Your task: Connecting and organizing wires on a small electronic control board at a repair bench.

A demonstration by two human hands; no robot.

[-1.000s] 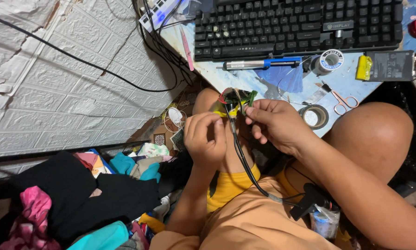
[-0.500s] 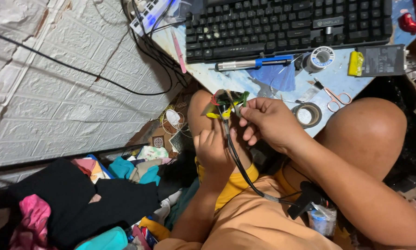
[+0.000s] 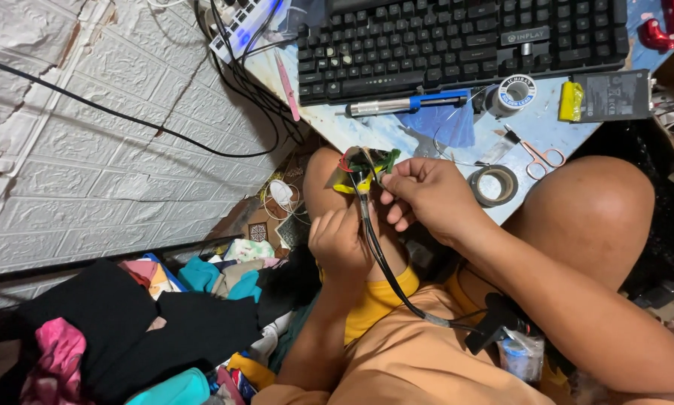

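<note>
My left hand [image 3: 342,241] grips a black cable [image 3: 386,274] just below a small green circuit board [image 3: 368,162] with yellow and red parts. My right hand [image 3: 425,196] pinches the top of that board from the right, fingers closed on it. The cable runs down from the board across my lap to a black plug [image 3: 494,330]. Both hands hover over my knees, just in front of the table edge.
On the light blue table [image 3: 555,135] lie a black keyboard [image 3: 457,41], a soldering iron [image 3: 404,105], a solder spool [image 3: 514,93], small scissors [image 3: 536,154], a tape roll [image 3: 494,184] and a black box [image 3: 615,96]. Clothes [image 3: 127,330] are piled on the floor at the left beside a white brick-pattern wall.
My left hand slid lower along the cable, away from the board. The right hand stayed on the board, and the view shifted slightly.
</note>
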